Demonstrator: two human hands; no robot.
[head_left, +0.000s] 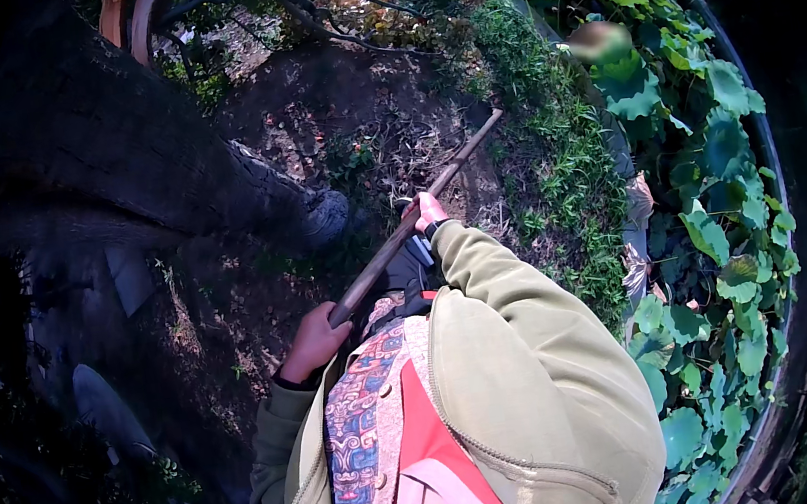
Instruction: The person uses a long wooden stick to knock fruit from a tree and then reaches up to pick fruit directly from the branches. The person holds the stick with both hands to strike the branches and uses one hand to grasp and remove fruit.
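Two grips in all: one left grip [316,339] and one right grip [429,211], with one wooden pole [458,164] spanning the pair. One tree trunk [142,173] stands above and left of the left grip; one olive-green jacket [539,366] and two round buttons [386,392] show below both grips. Right of the right grip are two large withered leaves [639,198] and many lotus leaves [683,433], too overlapped to count

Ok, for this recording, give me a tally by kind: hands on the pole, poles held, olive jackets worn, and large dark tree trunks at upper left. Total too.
Hands on the pole: 2 (left hand, right hand)
Wooden pole: 1
Olive jacket: 1
Large dark tree trunk: 1
Total: 5
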